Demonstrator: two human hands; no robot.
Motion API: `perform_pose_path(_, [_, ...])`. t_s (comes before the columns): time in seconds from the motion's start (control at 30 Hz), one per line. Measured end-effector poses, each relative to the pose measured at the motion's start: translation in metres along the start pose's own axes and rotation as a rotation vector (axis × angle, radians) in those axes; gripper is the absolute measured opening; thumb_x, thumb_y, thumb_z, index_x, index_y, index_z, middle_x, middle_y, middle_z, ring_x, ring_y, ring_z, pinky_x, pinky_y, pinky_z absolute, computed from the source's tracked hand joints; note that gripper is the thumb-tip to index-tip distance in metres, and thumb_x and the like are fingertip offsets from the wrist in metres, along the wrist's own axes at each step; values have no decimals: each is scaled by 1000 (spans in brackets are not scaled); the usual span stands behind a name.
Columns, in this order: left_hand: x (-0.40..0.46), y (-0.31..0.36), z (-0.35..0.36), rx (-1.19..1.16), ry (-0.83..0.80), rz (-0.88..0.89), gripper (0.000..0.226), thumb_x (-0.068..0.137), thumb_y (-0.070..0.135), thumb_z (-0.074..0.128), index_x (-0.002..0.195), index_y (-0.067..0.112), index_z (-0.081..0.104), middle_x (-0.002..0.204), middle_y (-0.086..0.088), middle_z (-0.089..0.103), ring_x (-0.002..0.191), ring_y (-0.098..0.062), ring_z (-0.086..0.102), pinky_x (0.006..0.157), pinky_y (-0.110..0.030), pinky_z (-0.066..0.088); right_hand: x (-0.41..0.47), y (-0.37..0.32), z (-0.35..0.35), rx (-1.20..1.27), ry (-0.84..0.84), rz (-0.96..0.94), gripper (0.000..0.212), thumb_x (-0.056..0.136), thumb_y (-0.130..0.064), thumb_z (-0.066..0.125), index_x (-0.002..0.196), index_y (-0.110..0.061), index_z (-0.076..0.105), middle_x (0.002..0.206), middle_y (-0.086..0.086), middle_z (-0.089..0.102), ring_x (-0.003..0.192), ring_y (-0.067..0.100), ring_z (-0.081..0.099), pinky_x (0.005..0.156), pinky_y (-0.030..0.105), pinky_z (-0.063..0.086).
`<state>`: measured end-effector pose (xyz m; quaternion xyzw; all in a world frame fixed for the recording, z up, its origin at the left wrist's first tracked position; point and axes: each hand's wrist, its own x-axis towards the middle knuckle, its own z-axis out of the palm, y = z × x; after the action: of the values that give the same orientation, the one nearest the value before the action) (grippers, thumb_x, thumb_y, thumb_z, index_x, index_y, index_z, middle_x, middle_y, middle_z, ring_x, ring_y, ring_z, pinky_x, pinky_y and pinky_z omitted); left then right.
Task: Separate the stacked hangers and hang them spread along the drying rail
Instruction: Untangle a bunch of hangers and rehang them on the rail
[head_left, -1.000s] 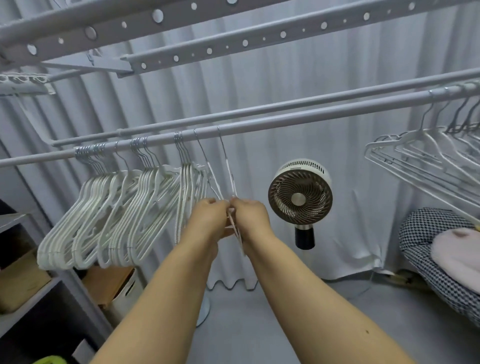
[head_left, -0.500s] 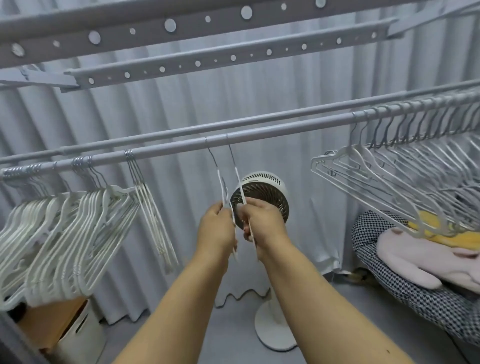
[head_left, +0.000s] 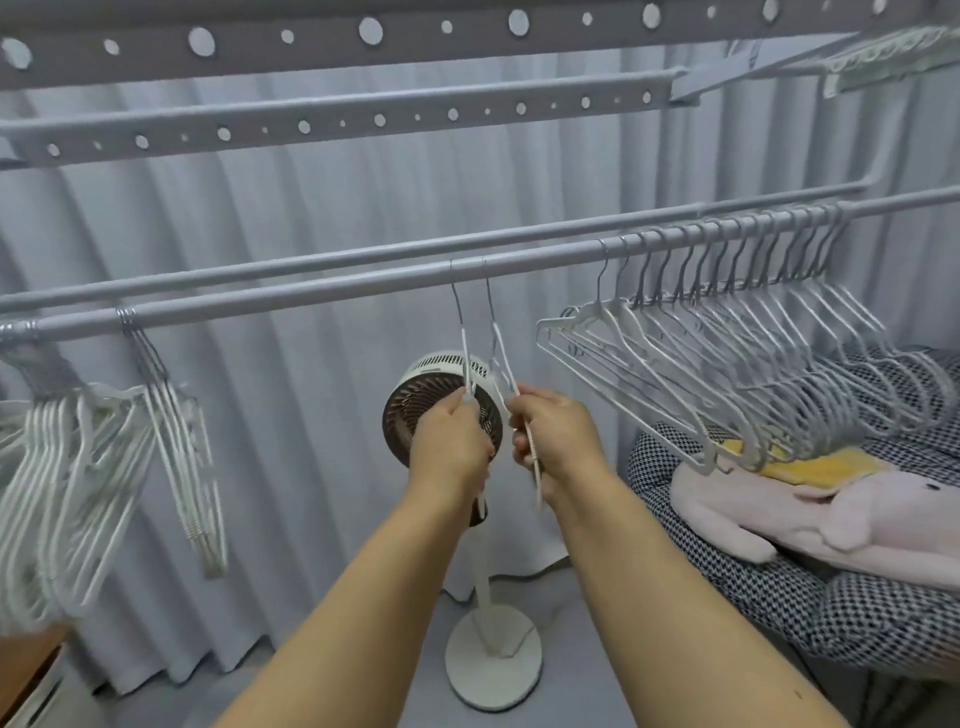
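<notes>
Your open stretch of drying rail (head_left: 332, 293) lies between the bunched hangers (head_left: 171, 426) leftward and the spread row (head_left: 727, 353) rightward.

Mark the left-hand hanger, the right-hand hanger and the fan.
left-hand hanger (head_left: 464, 340): head view, white neck below the hook
right-hand hanger (head_left: 500, 345): head view, white neck above the hand
fan (head_left: 415, 397): head view, dark front grille

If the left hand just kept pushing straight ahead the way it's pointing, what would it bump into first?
Most likely the standing fan: its round grille sits directly behind the left hand, which holds a hanger on the rail. Depth is hard to judge; the curtain hangs further back.
</notes>
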<state>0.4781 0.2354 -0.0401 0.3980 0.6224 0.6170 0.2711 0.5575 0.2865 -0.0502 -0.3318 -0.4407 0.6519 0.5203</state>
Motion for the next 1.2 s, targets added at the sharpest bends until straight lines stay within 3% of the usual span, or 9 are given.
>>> perform_pose_path(0.1, [1, 1, 20, -7, -25, -1, 27, 101, 18, 36, 84, 13, 57, 54, -5, 43, 43, -15, 34, 38, -18, 27, 3, -9, -18, 3, 5, -15, 29, 89, 5, 49, 73, -16, 63, 55, 3, 45, 44, 11, 33, 37, 19, 24])
perform_pose_path(0.27, [1, 4, 50, -22, -70, -3, 28, 100, 15, 35, 79, 13, 53, 58, -8, 43, 44, -15, 34, 37, -16, 27, 17, -18, -46, -3, 23, -19, 18, 90, 4, 49, 85, -7, 62, 58, 4, 43, 45, 12, 32, 38, 19, 24])
perform_pose_path(0.4, [2, 7, 70, -5, -75, 12, 31, 100, 12, 35, 71, 14, 46, 65, -13, 42, 47, -15, 34, 34, -14, 26, 32, -21, -63, -6, 38, -27, 21, 89, 3, 50, 108, 5, 59, 58, 4, 42, 43, 11, 32, 38, 19, 25])
perform_pose_path(0.53, [3, 7, 85, 31, -60, 48, 30, 98, 12, 36, 70, 13, 44, 65, -9, 44, 51, -14, 36, 40, -18, 32, 44, -22, -76, -48, 39, -20, 40, 90, -1, 50, 129, -2, 56, 58, 3, 45, 39, 9, 36, 35, 18, 29])
perform_pose_path(0.67, [3, 5, 96, 30, -61, 55, 27, 99, 17, 37, 93, 7, 61, 69, -2, 51, 57, -13, 42, 56, -27, 35, 47, -26, -87, -87, 18, -29, 40, 90, -2, 50, 130, -3, 56, 58, 2, 46, 40, 9, 36, 37, 18, 30])
perform_pose_path(0.73, [4, 4, 100, 39, -53, 56, 27, 98, 17, 38, 91, 8, 62, 71, -7, 50, 61, -16, 41, 60, -30, 34, 46, -29, -90, -88, 18, -29, 40, 91, -2, 51, 129, -8, 55, 61, 4, 47, 43, 11, 37, 38, 19, 31])
perform_pose_path(0.87, [6, 2, 104, 59, -56, 45, 31, 100, 19, 37, 114, 6, 61, 88, -24, 60, 55, -10, 44, 52, -25, 36, 45, -33, -95, -93, 20, -31, 43, 91, -1, 51, 134, -11, 53, 64, 5, 49, 44, 12, 37, 37, 19, 31])
perform_pose_path(1.03, [7, 1, 105, 47, -46, 32, 38, 102, 18, 35, 132, 0, 52, 61, -2, 51, 33, 0, 40, 35, -10, 30, 46, -33, -99, -118, 28, -34, 43, 92, -3, 52, 134, -13, 53, 65, 4, 49, 42, 10, 38, 38, 19, 32])
perform_pose_path(1.2, [5, 3, 103, 64, -43, 20, 38, 102, 18, 35, 132, 2, 52, 62, -3, 52, 46, -8, 43, 34, -11, 31, 47, -34, -100, -151, 30, -36, 43, 92, -4, 52, 133, -14, 53, 66, 4, 51, 43, 10, 40, 38, 19, 33])
